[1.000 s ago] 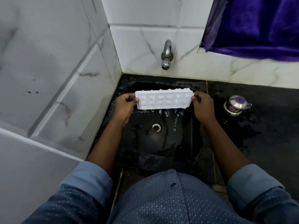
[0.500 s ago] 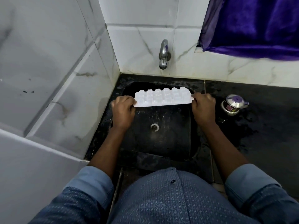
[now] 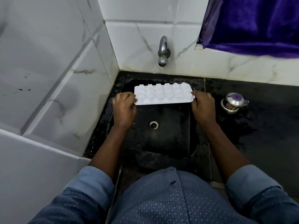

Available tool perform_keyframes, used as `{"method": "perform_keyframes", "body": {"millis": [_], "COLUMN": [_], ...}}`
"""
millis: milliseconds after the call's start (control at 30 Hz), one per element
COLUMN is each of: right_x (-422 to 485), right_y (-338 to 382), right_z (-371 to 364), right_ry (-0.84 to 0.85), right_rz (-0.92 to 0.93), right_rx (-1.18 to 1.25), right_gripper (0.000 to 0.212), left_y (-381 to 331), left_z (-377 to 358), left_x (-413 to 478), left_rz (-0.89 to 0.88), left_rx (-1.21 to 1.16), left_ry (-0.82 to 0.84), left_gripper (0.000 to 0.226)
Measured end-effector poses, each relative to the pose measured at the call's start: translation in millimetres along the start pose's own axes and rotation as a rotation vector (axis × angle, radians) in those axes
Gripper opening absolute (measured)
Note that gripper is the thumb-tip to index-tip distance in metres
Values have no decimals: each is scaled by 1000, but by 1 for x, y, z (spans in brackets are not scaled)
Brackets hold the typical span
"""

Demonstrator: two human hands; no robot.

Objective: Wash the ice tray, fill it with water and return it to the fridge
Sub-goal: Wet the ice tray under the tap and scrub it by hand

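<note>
A white plastic ice tray (image 3: 163, 94) is held level over the back half of the black sink (image 3: 161, 143), bottom side up so its cube bumps show. My left hand (image 3: 124, 109) grips its left end and my right hand (image 3: 203, 107) pinches its right end. The chrome tap (image 3: 163, 52) juts from the tiled wall just behind and above the tray; no water runs from it. The drain (image 3: 153, 124) lies below the tray's near edge.
A small steel pot with a purple-knobbed lid (image 3: 233, 102) stands on the wet black counter (image 3: 258, 126) right of the sink. White marble tile walls (image 3: 56, 78) close in the left and back. A purple cloth (image 3: 252, 25) hangs at the upper right.
The tray was tipped on edge with water pouring into the sink; it has since been turned flat, bottom side up, and the pouring has stopped. Both hands kept their hold.
</note>
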State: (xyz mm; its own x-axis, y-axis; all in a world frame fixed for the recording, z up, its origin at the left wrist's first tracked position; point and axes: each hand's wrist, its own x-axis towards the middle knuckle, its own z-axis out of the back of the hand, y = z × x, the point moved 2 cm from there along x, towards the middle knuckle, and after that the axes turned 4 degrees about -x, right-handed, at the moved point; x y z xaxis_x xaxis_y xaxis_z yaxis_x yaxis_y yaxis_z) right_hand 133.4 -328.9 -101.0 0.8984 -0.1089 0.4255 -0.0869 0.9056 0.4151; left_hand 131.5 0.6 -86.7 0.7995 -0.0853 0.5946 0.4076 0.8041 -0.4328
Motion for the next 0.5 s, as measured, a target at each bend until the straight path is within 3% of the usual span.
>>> {"method": "perform_keyframes", "body": {"millis": [133,500], "right_x": [-8,-4], "right_y": [2,2], "right_z": [8,1], "right_ry": [-122,-65], "right_rz": [55,71], "right_rx": [101,-76], "right_gripper": [24,26], "left_y": [-1,10], "left_z": [5,3], "left_x": [0,2], "left_rz": [-17,62], "left_rx": [-57,-11], "left_ry": [-24,56], "left_gripper": [19,16]}}
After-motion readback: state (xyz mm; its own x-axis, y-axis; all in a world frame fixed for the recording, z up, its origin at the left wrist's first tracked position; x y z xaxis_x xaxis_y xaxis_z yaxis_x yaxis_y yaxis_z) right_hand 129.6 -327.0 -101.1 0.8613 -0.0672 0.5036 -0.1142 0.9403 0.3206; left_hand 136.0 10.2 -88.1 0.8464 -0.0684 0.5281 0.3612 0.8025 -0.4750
